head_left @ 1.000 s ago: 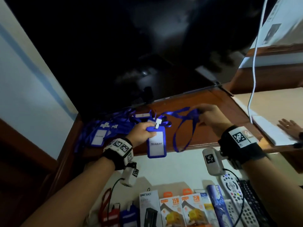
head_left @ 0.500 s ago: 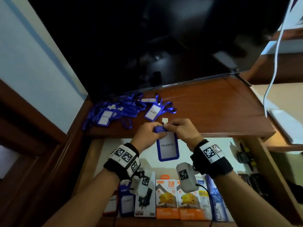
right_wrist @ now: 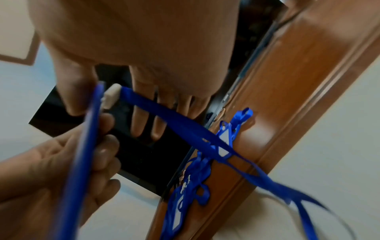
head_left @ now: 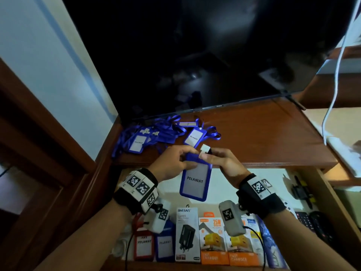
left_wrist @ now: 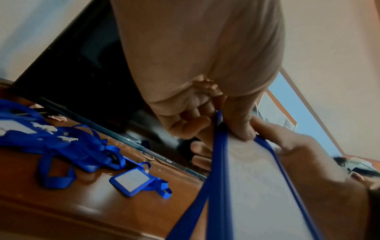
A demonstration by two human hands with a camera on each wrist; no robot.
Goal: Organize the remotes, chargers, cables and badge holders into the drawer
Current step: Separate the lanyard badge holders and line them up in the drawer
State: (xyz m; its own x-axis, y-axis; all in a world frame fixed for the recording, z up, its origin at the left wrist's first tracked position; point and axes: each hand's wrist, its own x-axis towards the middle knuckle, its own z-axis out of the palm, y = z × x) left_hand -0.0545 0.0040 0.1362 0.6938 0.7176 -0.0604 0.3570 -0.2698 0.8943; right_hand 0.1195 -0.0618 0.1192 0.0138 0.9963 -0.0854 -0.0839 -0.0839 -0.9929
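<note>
A blue badge holder (head_left: 195,180) marked PELAWAT hangs upright over the open drawer (head_left: 257,178). My left hand (head_left: 184,161) grips its top left corner, thumb on the front. At the top right, by the white clip (head_left: 205,148), my right hand (head_left: 206,156) pinches it. In the left wrist view the holder (left_wrist: 252,186) fills the lower right. The right wrist view shows its blue lanyard (right_wrist: 180,121) trailing from the clip (right_wrist: 111,97) past my fingers. More blue badge holders (head_left: 156,133) lie tangled on the cabinet top.
The drawer's front row holds a red badge holder (head_left: 143,245), a blue one (head_left: 165,247) and several charger boxes (head_left: 214,241). Dark remotes (head_left: 306,222) lie at its right side. A black TV screen (head_left: 195,55) stands behind the cabinet top (head_left: 263,137). A white cable (head_left: 335,90) hangs at the right.
My right hand, which held the lanyard stretched out to the right, has come in to the holder's top. Both hands have moved nearer, over the drawer.
</note>
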